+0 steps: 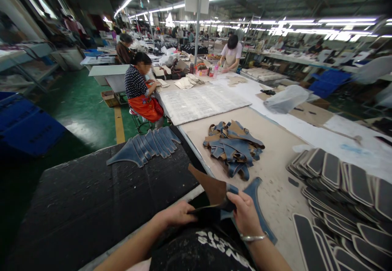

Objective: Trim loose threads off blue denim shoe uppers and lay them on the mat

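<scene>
Black tabletop [82,197] on the left, row of overlapping blue pieces [150,146] at its far side. Left hand [180,214] pinches the near edge of a brown-faced piece [211,185], held up before the torso. Beyond, I see heaped blue-brown pieces [231,146] on tan table [281,193]. Right hand [246,212] pinches the piece's right end. Dark panels [346,205] stacked far right.

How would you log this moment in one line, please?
left hand: holding curved piece | right hand: holding same piece | beyond: blue-brown heap, blue row
</scene>
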The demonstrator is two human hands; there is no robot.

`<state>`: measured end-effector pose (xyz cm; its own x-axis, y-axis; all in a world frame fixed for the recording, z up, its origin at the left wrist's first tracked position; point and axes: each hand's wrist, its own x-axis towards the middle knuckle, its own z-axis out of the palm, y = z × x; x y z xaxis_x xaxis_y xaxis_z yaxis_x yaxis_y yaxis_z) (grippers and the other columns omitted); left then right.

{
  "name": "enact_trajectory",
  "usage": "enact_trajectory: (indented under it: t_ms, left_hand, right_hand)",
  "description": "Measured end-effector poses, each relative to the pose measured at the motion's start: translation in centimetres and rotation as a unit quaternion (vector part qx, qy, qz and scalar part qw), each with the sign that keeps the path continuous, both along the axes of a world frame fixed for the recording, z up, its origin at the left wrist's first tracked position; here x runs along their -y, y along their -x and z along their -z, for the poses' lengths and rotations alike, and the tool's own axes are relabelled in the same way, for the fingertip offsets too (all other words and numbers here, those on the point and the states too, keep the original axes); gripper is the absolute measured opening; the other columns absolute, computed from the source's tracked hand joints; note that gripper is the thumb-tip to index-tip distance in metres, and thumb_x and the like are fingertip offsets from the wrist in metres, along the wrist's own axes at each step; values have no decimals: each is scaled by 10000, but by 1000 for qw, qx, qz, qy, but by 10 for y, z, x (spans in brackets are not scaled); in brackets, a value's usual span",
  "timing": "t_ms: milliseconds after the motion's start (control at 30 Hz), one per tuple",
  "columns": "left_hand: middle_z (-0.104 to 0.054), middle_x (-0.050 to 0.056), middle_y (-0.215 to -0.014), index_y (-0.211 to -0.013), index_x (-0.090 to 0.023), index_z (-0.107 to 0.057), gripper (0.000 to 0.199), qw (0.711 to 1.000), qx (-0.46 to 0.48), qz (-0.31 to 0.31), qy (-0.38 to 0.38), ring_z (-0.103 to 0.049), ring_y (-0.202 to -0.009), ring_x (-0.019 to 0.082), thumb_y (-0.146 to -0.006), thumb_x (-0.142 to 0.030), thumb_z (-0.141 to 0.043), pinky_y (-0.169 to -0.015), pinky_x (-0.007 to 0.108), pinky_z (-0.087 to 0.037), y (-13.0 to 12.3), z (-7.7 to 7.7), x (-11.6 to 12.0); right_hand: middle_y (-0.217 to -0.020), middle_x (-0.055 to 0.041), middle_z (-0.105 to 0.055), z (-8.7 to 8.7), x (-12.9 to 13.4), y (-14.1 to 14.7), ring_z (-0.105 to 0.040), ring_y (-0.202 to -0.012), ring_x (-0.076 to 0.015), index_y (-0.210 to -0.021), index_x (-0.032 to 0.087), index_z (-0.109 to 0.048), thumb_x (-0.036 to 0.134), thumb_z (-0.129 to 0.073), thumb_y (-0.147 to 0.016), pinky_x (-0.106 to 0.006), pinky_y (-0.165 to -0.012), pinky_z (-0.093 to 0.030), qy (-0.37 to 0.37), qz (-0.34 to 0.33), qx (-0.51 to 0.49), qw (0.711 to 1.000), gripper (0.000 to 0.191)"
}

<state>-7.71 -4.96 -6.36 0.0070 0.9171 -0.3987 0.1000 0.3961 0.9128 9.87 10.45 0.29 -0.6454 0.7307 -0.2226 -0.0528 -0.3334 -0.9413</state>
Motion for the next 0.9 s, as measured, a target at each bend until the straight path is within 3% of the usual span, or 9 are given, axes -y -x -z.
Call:
enact_trajectory:
  t_ms: [100,200,300,367,467,567,733,800,900]
  left_hand:
    - [-603,-5,-597,-706,-117,-690,273,989,148,-25,12,-520,-562,124,-662,-386,-679,-626,251,-432,15,-30,6]
    - [-687,74,-758,-851,-94,-684,311,937,305,-164,-32,-618,-665,175,-640,-318,-727,-722,311,-485,24,-55,4]
    - [-685,65,-683,-817,-99,-668,242,879,373,-288,-70,-620,-582,160,-654,-270,-718,-653,296,-498,27,-70,-9]
    - [-682,67,-665,-789,-102,-662,244,853,413,-309,-78,-619,-579,159,-707,-332,-669,-643,290,-493,26,-74,-20]
    - [-694,134,-871,-931,-101,-654,540,828,485,-256,-121,-639,-834,241,-768,-588,-486,-789,361,-474,17,-71,-30]
    - [-655,177,-1023,-1094,-78,-601,756,854,466,-181,-145,-575,-1016,293,-713,-708,-434,-900,406,-411,-1,-60,-27]
    - [-666,90,-933,-979,-108,-666,449,948,272,-137,-93,-586,-848,208,-689,-452,-676,-763,286,-412,-22,-41,-10]
    - [-670,75,-863,-918,-100,-682,379,961,240,-118,-72,-580,-782,180,-693,-406,-689,-726,268,-404,-23,-37,-6]
    - [-673,71,-808,-880,-95,-685,359,958,243,-140,-56,-578,-729,158,-711,-411,-672,-712,263,-411,-24,-36,-2]
  right_hand:
    - [-759,-19,-637,3,-10,3,-539,-647,-168,-832,211,-659,482,-635,-773,-255,-562,-420,76,-37,-42,996,278]
    - [-861,-59,-654,2,-7,5,-576,-731,-200,-867,200,-670,673,-619,-685,-305,-660,-463,108,-199,-65,972,510]
    - [-879,-58,-665,1,7,8,-584,-771,-207,-919,170,-686,548,-713,-680,-333,-749,-456,58,-330,-23,942,447]
    - [-799,-43,-674,4,17,11,-584,-720,-181,-870,147,-704,445,-703,-742,-308,-726,-456,46,-340,12,939,324]
    - [-658,-22,-662,10,24,15,-575,-595,-144,-805,139,-708,411,-668,-791,-270,-635,-470,117,-262,-3,958,275]
    - [-635,-11,-664,13,21,22,-585,-548,-136,-798,161,-692,397,-684,-782,-246,-581,-490,192,-159,-31,968,237]
    - [-651,-6,-671,20,16,33,-621,-585,-154,-789,164,-674,383,-770,-692,-219,-534,-518,226,-63,-1,972,258]
    - [-603,16,-650,25,16,36,-617,-548,-149,-738,173,-650,395,-782,-671,-216,-511,-519,236,-44,12,971,266]
    - [-566,36,-625,32,15,39,-611,-526,-144,-675,179,-610,401,-803,-637,-219,-514,-526,254,-31,33,966,297]
